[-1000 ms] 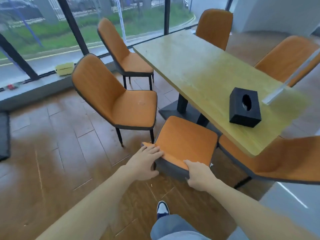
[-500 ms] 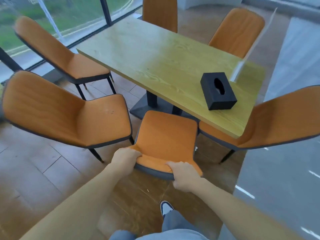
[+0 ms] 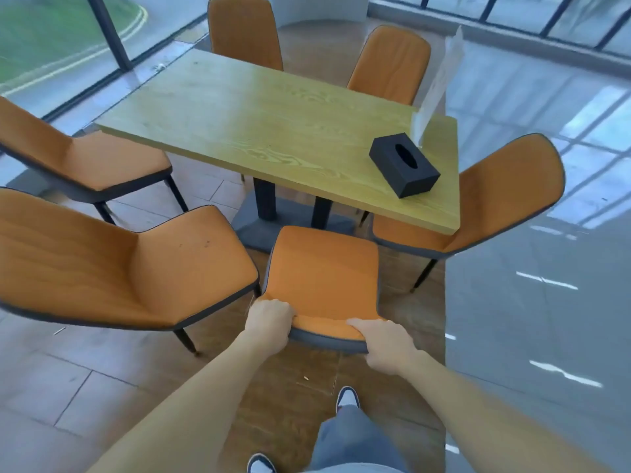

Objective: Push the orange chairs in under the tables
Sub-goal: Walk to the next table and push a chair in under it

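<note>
An orange chair (image 3: 324,274) with a grey rim stands right in front of me, facing the light wooden table (image 3: 273,131). My left hand (image 3: 269,319) grips the left top corner of its backrest. My right hand (image 3: 386,343) grips the right top corner. The seat's front edge reaches the table's near side by the dark pedestal base (image 3: 259,227). To its left, another orange chair (image 3: 119,268) stands turned sideways, clear of the table. A third orange chair (image 3: 478,199) sits at the right end, its seat partly under the tabletop.
A black tissue box (image 3: 404,165) and a clear sign holder (image 3: 440,80) stand on the table's right end. Another chair (image 3: 85,158) stands far left; two chairs (image 3: 244,32) (image 3: 389,63) sit behind the table. Glass walls run beyond. My shoes (image 3: 346,397) are on the wood floor.
I have swung round to the right with the held chair, from the table's corner to squarely facing its long side. Both hands have kept their grip on the backrest.
</note>
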